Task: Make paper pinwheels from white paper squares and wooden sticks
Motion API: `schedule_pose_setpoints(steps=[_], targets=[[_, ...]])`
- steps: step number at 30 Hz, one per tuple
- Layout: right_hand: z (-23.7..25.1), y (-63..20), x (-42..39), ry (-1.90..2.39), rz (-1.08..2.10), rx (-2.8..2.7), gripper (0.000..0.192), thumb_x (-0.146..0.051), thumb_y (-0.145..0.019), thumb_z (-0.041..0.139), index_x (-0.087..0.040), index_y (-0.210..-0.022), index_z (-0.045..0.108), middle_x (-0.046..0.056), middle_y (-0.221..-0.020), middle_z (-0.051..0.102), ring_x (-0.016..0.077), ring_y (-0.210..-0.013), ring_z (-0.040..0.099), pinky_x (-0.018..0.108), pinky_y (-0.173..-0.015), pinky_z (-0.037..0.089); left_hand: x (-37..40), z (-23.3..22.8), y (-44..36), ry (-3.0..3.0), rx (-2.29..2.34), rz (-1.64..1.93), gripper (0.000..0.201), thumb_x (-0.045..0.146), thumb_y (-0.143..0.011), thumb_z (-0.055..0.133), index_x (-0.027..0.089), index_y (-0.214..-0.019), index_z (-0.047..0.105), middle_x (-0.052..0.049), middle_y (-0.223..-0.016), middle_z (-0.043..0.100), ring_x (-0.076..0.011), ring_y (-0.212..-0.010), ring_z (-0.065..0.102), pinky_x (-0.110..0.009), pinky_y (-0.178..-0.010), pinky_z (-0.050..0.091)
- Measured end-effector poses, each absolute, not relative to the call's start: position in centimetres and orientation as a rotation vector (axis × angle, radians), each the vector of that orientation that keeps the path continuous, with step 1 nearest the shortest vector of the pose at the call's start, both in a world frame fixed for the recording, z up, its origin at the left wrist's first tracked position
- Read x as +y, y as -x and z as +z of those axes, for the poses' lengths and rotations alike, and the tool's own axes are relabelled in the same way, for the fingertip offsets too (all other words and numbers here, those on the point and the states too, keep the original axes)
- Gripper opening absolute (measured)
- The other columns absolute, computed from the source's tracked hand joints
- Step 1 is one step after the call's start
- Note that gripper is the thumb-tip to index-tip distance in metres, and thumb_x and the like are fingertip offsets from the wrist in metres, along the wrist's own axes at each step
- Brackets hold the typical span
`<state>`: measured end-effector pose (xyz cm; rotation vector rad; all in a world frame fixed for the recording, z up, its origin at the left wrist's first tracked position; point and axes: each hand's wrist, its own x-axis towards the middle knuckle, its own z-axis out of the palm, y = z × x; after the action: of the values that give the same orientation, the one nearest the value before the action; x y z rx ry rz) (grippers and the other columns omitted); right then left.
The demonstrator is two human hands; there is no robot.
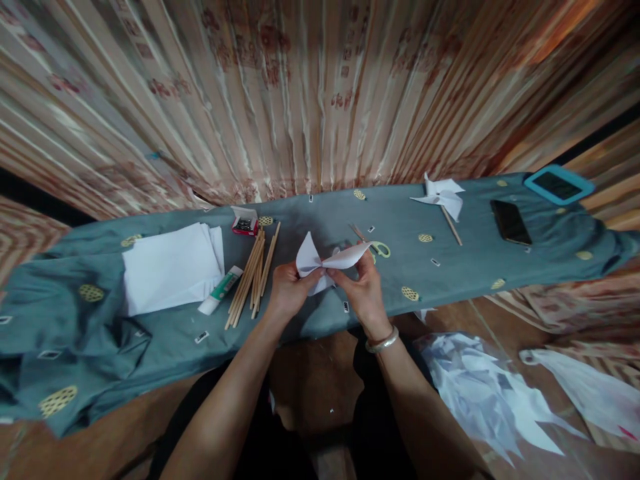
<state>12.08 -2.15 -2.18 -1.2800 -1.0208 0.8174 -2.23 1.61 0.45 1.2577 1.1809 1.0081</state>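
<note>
Between my two hands is a white paper pinwheel (pixel 309 255), its blades folded in toward the centre and held above the cloth. My left hand (pixel 291 288) grips its left side, thumb pressed near the middle. On the other side my right hand (pixel 364 288) pinches the paper, its thumb also at the centre; a bracelet circles that wrist. Scissors with light green handles (pixel 382 249) lie just behind my right hand, partly covered. To the left of my left hand lies a bundle of thin wooden sticks (pixel 250 277).
A stack of white paper (pixel 170 267), a glue tube (pixel 220 290) and an open small red box (pixel 245 221) lie left. Right are a finished pinwheel on a stick (pixel 443 197), a phone (pixel 511 222) and a blue-framed tablet (pixel 559 185). Paper pinwheels (pixel 480 387) pile on the floor.
</note>
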Motion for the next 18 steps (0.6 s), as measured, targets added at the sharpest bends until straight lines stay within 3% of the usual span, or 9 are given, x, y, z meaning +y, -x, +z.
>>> schedule_pose_setpoints(steps=[6, 10, 18], targets=[[-1.2, -12.3, -2.1, 1.324, 0.866, -0.995, 0.089, -0.041, -0.060, 0.084, -0.022, -0.136, 0.043, 0.011, -0.131, 0.056, 0.0266, -0.118, 0.056, 0.044, -0.102, 0.046, 1.3, 0.2, 2.5, -1.103, 1.143, 1.021, 0.026, 0.034, -0.055, 0.079, 0.013, -0.071, 0.075, -0.004, -0.069, 0.074, -0.0178, -0.063, 0.065, -0.026, -0.060, 0.050], [-0.6, -12.4, -2.2, 1.277, 0.986, -0.962, 0.104, -0.037, -0.057, 0.086, -0.023, -0.144, 0.031, 0.008, -0.112, 0.066, 0.0245, -0.103, 0.064, 0.040, -0.090, 0.054, 1.0, 0.2, 2.7, -1.023, 1.097, 1.036, 0.025, 0.031, -0.053, 0.080, 0.013, -0.070, 0.075, -0.003, -0.069, 0.074, -0.0170, -0.062, 0.064, -0.027, -0.061, 0.051], [0.2, -12.0, -2.5, 1.236, 1.195, -0.856, 0.105, -0.032, -0.054, 0.086, -0.021, -0.144, 0.033, -0.001, -0.083, 0.073, 0.0209, -0.076, 0.069, 0.034, -0.071, 0.058, 0.6, 0.5, 3.2, -0.983, 1.116, 0.988, 0.025, 0.031, -0.050, 0.083, 0.013, -0.064, 0.073, -0.003, -0.062, 0.071, -0.0153, -0.056, 0.061, -0.025, -0.056, 0.048]])
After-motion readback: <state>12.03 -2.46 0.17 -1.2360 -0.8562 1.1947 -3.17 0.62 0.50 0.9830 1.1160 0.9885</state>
